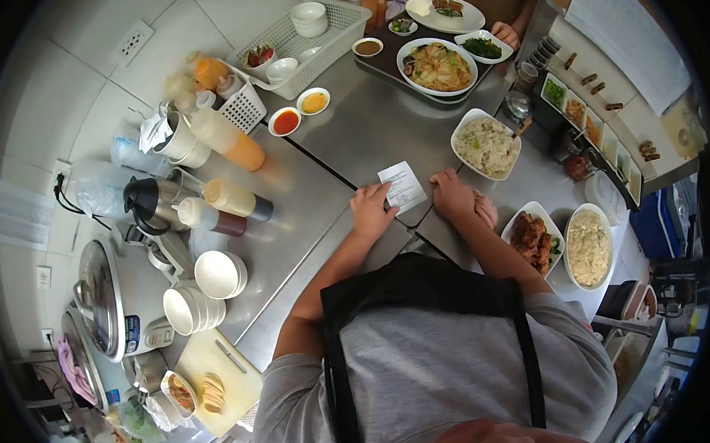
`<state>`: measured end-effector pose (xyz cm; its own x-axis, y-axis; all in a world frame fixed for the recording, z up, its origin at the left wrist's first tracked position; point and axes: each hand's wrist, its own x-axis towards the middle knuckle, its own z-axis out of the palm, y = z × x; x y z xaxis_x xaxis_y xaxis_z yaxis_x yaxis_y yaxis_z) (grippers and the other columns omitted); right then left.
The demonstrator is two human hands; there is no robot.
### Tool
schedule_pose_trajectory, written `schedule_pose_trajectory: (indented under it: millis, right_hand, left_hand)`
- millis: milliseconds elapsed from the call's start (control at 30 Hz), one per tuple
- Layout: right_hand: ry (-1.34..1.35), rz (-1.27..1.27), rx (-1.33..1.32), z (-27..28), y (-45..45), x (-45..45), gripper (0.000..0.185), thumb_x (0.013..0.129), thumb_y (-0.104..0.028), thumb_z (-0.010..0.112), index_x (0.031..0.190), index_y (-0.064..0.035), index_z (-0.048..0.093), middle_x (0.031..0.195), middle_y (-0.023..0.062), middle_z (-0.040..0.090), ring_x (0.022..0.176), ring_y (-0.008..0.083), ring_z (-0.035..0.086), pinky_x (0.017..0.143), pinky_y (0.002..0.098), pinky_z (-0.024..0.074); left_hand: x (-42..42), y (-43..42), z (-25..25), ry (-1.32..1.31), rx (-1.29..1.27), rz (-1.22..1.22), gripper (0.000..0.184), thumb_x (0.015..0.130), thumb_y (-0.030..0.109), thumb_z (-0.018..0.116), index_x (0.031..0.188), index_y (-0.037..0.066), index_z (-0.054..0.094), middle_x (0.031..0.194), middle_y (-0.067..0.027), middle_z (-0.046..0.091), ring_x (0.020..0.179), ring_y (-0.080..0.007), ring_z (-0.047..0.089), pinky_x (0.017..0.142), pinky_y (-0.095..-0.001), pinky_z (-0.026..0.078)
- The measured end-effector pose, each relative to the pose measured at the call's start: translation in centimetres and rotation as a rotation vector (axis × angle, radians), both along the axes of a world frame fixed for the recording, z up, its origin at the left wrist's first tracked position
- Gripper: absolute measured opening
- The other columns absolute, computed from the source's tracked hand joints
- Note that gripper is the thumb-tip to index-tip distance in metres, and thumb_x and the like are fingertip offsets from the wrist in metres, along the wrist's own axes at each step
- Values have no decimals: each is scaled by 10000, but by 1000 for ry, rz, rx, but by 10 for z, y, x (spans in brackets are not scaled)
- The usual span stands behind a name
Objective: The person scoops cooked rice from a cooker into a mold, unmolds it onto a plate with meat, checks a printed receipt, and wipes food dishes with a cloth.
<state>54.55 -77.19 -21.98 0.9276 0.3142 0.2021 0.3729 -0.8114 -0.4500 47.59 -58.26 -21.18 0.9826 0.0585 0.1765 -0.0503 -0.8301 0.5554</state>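
A printed white paper slip (405, 189) lies on the steel counter. My left hand (373, 210) holds its left edge, fingertips on the paper. To the right of the slip, my right hand (458, 197) rests on the counter with curled fingers and nothing visible in it. Just above that hand is a white bowl of fried rice (485, 145). Farther right are a dish of browned fried pieces (530, 241) and an oval dish of pale food (588, 244).
Another person's hand (505, 35) is beside a dark tray (380, 62) carrying noodles (437, 67) and other dishes. Sauce bottles (229, 140), a steel jug (152, 205) and stacked bowls (192, 309) line the left. A knife (232, 357) lies on a cutting board (205, 355).
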Motion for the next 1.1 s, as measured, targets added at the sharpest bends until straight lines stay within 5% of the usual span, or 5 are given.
schedule_pose_trajectory:
  millis: [400,633,733,767,1100]
  right_hand:
    - [12,-22,-9,9,1,-2,85,737,-132,481,790,-137,547,879,77,528,720,299,560,613,400,461]
    - [-32,-33,-86,1,7,-1,66,731,-115,489,784,-113,530,865,96,516,748,315,536,626,414,441]
    - [-24,-102,-80,5,12,-7,89,723,-107,492,808,-104,521,886,110,503,800,318,515,662,408,422]
    - [-65,-136,-61,-4,14,-9,110,716,-103,497,823,-102,520,900,115,497,826,316,503,684,407,413]
    - [-194,-196,-90,16,45,-39,278,627,-102,536,906,-100,528,967,125,461,892,296,450,747,395,364]
  left_hand:
    - [23,36,19,-2,-644,-42,358,673,90,640,1017,40,558,814,-97,524,748,-181,538,666,-270,445]
    - [48,169,233,-584,-264,89,229,727,43,527,952,45,571,655,-54,503,585,-139,475,565,-270,412]
    - [64,274,280,-660,-218,330,204,731,7,468,889,44,593,774,-95,591,631,-149,533,582,-257,433]
    - [79,324,270,-856,-100,347,210,700,-15,444,834,37,598,806,-152,565,732,-279,547,702,-342,435]
    - [116,552,212,-844,95,932,190,695,117,525,792,-13,624,760,-186,610,714,-312,585,685,-364,458]
